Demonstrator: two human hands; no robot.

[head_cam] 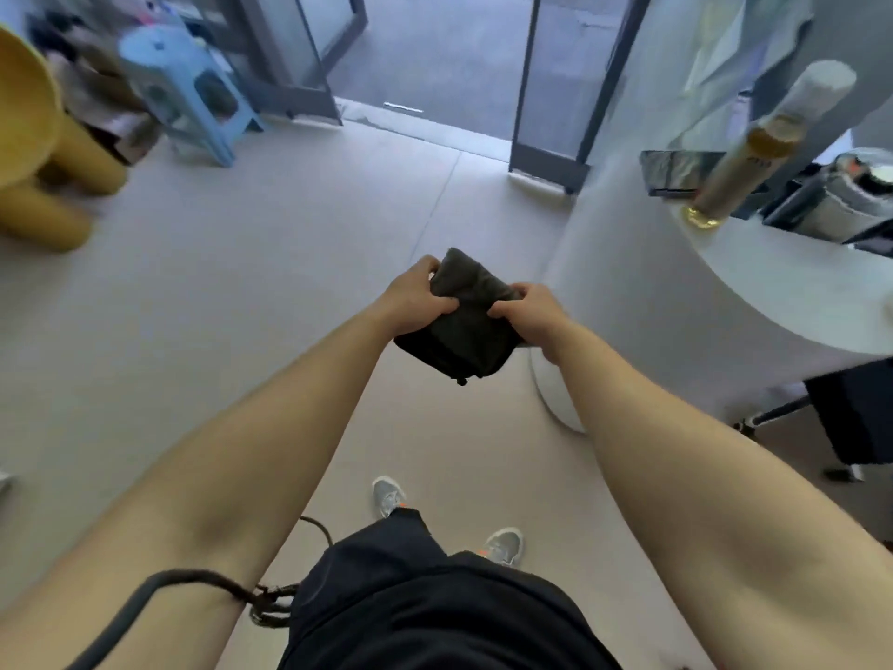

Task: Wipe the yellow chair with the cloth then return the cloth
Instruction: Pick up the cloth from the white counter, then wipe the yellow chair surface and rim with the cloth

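At ten o'clock, well apart from me, stands the yellow chair (pixel 29 118), with a blue stool (pixel 193 84) near it at eleven. At centre, my left hand (pixel 415 297) curls round the left edge of the dark folded cloth (pixel 464 326), held above the floor. My right hand (pixel 526 314) grips its right edge. At two o'clock, a white counter (pixel 773 292) carries a tall gold bottle (pixel 754 147).

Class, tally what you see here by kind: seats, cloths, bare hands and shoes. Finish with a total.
Seats: 2 (rounded yellow chair, light blue plastic stool)
Cloths: 1 (dark folded cloth, gripped by both hands)
Bare hands: 2 (left hand, right hand)
Shoes: 2 (grey trainers)
Total: 7
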